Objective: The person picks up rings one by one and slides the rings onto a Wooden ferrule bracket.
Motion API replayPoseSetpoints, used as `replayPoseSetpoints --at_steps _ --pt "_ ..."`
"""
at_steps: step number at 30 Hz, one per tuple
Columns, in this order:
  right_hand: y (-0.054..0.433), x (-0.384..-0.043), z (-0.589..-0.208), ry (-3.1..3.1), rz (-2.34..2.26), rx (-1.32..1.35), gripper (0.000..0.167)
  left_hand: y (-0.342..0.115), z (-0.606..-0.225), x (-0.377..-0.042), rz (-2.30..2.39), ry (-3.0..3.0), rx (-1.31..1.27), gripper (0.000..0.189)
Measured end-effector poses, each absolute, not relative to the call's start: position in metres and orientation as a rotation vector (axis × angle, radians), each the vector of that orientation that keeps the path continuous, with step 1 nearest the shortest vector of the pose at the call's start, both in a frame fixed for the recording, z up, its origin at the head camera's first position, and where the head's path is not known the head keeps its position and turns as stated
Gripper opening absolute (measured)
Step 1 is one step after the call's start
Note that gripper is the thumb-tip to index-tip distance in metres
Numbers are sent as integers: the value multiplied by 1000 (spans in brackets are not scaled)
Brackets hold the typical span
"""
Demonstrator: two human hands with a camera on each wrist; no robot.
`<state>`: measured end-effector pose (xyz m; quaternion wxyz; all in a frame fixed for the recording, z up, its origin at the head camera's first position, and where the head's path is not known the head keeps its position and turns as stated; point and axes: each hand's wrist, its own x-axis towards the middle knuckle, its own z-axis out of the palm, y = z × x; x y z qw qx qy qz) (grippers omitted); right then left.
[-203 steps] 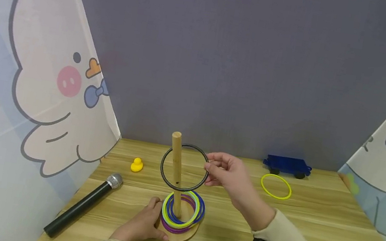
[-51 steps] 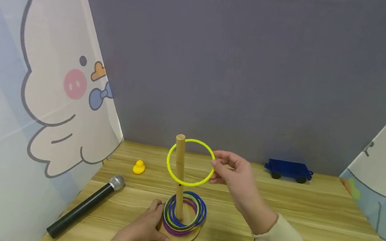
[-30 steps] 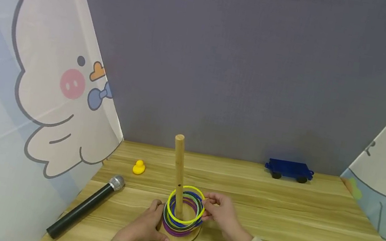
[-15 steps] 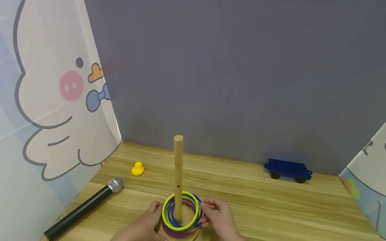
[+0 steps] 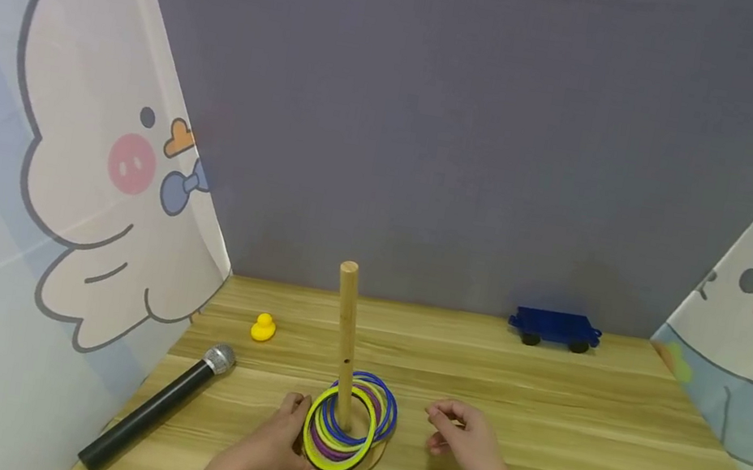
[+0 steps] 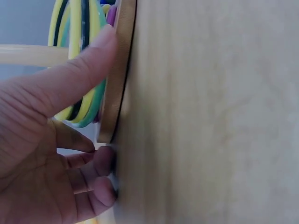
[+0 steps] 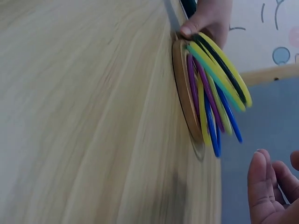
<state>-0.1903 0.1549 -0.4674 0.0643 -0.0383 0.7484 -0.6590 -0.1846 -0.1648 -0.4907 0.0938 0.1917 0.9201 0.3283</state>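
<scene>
A wooden peg [image 5: 348,325] stands upright on a round base [image 6: 120,70]. Several thin rings loop the peg's foot: a yellow ring [image 5: 307,431] lies uppermost, tilted toward the front left, with black, green, purple and blue [image 5: 394,417] ones around it. My left hand [image 5: 261,447] holds the base at its left side; the thumb lies along the rings' edge, and the other fingers curl near the far rim. To the right, apart from the rings, my right hand [image 5: 465,442] hovers above the table with loosely curled fingers and holds nothing.
A black microphone [image 5: 152,413] with a silver head lies at the left. Behind it sits a small yellow rubber duck [image 5: 263,327]. A blue toy wagon [image 5: 555,329] stands by the grey back wall [image 5: 437,130]. Printed cloths flank the wooden table [image 5: 575,431].
My right hand put a black ring, then the yellow ring, down over the peg. It has since let go and moved right. The upper rings have slid toward the front left.
</scene>
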Motion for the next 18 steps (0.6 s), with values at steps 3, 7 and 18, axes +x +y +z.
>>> replayPoseSetpoints --at_steps 3,7,18 --pt "170 -186 -463 2276 -1953 -124 41 -167 -488 -184 954 2732 551 122" --pt "190 -182 -458 2293 -1946 -125 42 -170 -485 -183 920 2741 538 122" --pt "230 -174 -450 2378 -1910 67 40 -185 -467 -177 826 2717 489 122"
